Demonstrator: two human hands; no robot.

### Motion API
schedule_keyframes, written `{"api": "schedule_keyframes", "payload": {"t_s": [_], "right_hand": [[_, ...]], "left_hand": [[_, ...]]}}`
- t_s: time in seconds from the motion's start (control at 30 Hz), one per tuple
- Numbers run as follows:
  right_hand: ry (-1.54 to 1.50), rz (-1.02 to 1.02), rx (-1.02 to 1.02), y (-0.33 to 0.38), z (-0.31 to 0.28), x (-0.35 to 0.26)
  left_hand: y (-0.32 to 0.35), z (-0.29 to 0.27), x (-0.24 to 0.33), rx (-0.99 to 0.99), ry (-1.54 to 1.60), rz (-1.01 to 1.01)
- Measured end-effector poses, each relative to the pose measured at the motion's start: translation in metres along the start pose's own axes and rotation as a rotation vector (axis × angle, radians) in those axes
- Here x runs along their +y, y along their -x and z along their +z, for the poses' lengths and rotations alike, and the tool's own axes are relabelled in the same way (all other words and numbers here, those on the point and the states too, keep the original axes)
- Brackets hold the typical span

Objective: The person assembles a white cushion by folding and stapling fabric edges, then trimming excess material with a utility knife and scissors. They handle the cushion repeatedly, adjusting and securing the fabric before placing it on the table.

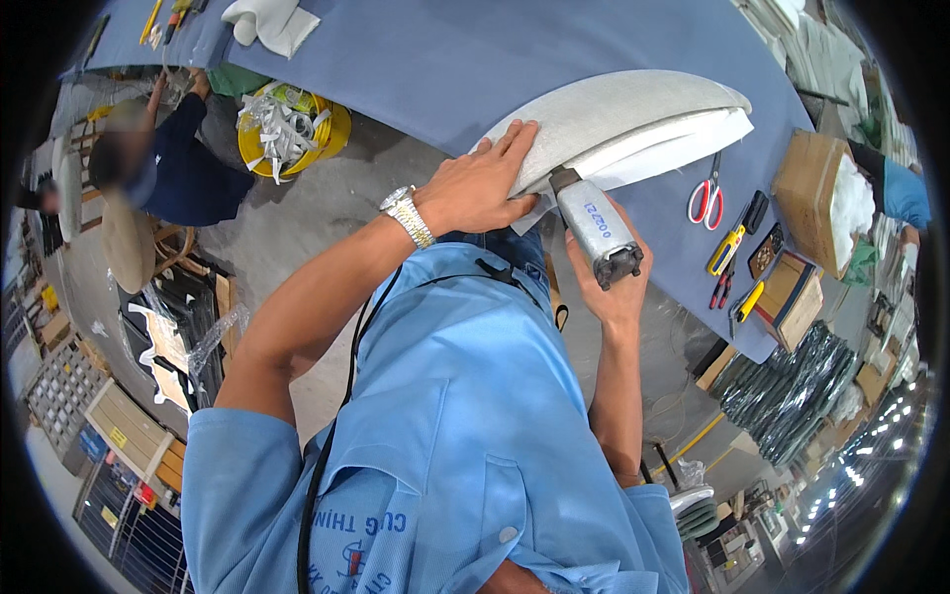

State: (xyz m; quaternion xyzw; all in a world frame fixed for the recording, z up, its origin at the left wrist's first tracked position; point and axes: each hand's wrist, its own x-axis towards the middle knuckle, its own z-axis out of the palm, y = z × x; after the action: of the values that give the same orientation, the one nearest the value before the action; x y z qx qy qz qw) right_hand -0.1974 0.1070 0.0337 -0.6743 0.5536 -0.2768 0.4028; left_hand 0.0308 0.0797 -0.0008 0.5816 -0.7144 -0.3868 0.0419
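Observation:
My left hand (480, 183) grips the near end of a curved panel covered in light grey fabric (614, 104), fingers laid over its top and thumb by its lower edge. White lining (678, 148) shows along the panel's inner side. A staple gun (596, 228) with a silver-grey body is in my right hand (618, 262), fingers closed round it. Its dark nose meets or nearly meets the panel's edge close to my left thumb; actual contact cannot be made out. Part of my right hand is hidden behind the tool.
The panel lies on a blue-covered table (396, 59). At right are red-handled scissors (706, 201), a yellow utility knife (727, 247), pliers (723, 285) and a cardboard box (809, 193). A yellow bucket of scraps (332, 129) stands left, near another person (193, 168).

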Motion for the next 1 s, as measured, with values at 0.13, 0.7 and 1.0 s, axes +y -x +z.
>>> {"api": "schedule_keyframes", "payload": {"t_s": [0.13,0.7,1.0], "right_hand": [[-0.077,0.045,-0.025,0.008,-0.003,0.003],[-0.071,0.048,-0.005,0.02,0.003,0.012],[-0.017,0.025,-0.111,0.01,0.001,0.0]], "left_hand": [[0.0,-0.007,0.008,-0.044,0.015,-0.007],[0.001,0.004,0.015,-0.005,-0.037,0.003],[0.002,0.015,0.017,0.027,-0.068,-0.013]]}}
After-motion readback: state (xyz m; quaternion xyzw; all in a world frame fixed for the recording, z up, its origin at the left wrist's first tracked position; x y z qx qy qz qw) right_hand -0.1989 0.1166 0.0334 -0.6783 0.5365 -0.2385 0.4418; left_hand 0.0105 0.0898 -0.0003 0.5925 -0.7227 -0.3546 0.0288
